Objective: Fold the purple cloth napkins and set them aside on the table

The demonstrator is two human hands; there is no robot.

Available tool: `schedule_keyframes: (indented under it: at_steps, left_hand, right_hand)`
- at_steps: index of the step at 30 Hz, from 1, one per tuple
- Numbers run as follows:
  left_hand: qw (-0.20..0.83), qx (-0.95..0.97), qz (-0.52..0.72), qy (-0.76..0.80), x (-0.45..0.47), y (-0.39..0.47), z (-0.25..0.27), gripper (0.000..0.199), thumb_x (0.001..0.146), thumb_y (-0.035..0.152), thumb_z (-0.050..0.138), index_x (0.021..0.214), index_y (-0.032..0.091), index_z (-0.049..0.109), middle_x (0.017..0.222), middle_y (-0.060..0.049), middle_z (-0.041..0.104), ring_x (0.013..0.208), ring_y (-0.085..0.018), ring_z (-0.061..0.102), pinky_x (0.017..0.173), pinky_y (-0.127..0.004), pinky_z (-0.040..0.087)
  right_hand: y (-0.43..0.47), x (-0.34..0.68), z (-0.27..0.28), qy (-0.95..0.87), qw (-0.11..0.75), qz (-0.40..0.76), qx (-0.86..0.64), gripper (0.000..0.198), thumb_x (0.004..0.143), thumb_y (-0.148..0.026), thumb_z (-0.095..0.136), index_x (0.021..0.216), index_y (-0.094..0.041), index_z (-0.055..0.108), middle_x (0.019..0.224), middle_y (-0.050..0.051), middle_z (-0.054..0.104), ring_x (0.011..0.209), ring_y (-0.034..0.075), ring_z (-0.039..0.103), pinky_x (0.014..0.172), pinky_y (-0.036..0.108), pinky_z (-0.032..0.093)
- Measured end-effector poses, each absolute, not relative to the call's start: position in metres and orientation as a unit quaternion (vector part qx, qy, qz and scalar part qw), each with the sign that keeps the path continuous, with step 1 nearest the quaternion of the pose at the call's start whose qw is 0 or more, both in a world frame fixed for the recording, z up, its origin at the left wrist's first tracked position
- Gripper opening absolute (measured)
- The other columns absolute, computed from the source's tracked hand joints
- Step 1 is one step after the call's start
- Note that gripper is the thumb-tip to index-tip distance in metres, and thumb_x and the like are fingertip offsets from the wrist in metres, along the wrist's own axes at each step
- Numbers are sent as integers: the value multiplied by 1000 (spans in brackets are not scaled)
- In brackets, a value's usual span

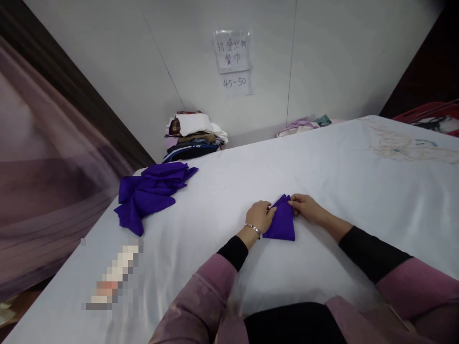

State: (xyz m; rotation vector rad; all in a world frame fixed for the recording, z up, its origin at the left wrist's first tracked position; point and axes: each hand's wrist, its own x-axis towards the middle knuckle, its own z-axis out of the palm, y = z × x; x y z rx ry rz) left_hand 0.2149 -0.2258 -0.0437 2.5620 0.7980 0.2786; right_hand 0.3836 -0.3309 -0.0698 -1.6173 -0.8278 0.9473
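Your mauve-and-black fabric top [294, 325] nearest. Folded purple cloth triangle [283, 222]: probably light, soft, slippery; pinch corners. Your right hand [304, 206] pinches tip; left hand [258, 216] touches edge, can't tell grip.

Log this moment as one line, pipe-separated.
left hand: on folded purple cloth, left side | right hand: pinching its upper right | rest: crumpled purple fabric at left, on white sheet
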Motion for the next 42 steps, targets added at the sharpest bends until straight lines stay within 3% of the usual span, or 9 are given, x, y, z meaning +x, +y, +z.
schedule_keyframes:
  at_steps: [12,18,31,42]
  left_hand:
    - [213,934,76,278,218,-226,-48,23,88,34,47,98,22,65,95,-2,66,89,-18,58,79,-30,45]
    - [191,940,66,274,218,-226,-52,24,89,32,45,98,22,65,96,-3,65,91,-18,57,79,-29,45]
    - [149,944,32,293,217,-227,-49,31,93,32,36,96,23,66,95,-4,62,88,-17,57,75,-28,44]
    - [110,948,39,296,216,-230,-45,32,94,30,34,93,20,64,93,-6,62,87,-20,58,76,-33,44]
  right_hand:
    - [-327,387,-73,-331,535,390,-672,23,66,-39,64,70,-19,53,51,-5,52,45,10,47,47,25,36]
    - [-316,388,-76,-337,535,339,-697,27,67,-32,62,89,-20,53,51,-7,52,44,12,47,46,26,38]
    - [-307,393,-85,-382,508,265,-725,24,72,-28,55,95,-22,54,62,-4,58,55,14,54,53,27,43]
    - [-307,392,-76,-418,420,215,-777,21,77,-26,52,97,-21,54,69,-2,62,60,14,56,57,27,43]
